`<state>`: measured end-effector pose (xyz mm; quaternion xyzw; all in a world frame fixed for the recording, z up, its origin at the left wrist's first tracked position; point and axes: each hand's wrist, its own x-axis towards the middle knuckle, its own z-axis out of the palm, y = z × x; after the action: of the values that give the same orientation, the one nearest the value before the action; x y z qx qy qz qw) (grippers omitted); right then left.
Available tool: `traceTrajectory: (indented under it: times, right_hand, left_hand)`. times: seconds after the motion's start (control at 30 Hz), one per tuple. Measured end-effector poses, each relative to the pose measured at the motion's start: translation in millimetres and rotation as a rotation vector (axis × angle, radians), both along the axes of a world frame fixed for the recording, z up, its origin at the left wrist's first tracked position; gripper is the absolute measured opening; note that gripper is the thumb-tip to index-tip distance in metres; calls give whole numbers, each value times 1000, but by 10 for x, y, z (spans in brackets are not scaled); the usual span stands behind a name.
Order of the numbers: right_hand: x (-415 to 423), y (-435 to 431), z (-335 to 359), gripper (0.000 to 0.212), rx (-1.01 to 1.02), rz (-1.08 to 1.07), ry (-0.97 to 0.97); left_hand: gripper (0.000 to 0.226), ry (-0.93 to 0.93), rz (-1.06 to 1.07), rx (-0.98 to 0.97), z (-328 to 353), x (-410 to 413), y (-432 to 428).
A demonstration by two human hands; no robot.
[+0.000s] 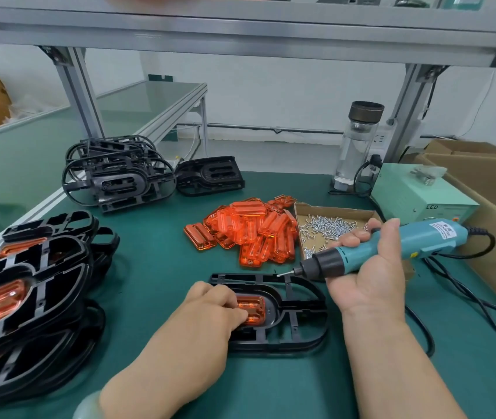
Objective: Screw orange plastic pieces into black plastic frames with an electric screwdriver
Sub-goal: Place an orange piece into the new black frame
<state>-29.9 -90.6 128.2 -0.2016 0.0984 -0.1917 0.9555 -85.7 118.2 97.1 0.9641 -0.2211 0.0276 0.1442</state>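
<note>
On the desk (162,267), left hand (210,309) presses an orange piece (251,308) into a frame (298,316); right hand (370,267) grips the screwdriver (392,246). Best to keep the piece seated and the bit upright.

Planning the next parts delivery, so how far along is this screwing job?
Done: a stack of frames with orange pieces fitted at near left. In hand: the left hand presses an orange piece into a frame; the right hand holds the screwdriver above it. Left: bare frames and loose orange pieces.
</note>
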Motion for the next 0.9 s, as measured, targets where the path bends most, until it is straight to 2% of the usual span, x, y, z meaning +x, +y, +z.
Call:
traceTrajectory:
  times: [0.23, 0.33, 0.53, 0.6, 0.77, 0.9]
  right_hand:
    - [2, 17, 3, 22, 0, 4, 3]
    - [0, -2, 7, 22, 6, 6, -4]
    - [-12, -76, 26, 21, -36, -10, 44]
    - [-12, -107, 27, 21, -43, -15, 66]
    - [11, -147, 38, 22, -42, -43, 103]
    - [8, -155, 45, 23, -21, -27, 92]
  left_hand:
    - [53, 25, 17, -3, 48, -34, -72]
    - [48, 23, 11, 0, 167, 49, -77]
    - [36, -89, 43, -301, 509, 505, -419]
    - [34, -89, -10, -317, 585, 716, -639]
    - [31, 8, -194, -55, 606, 1160, -1143]
    - [31, 122, -172, 188, 513, 1295, -1308]
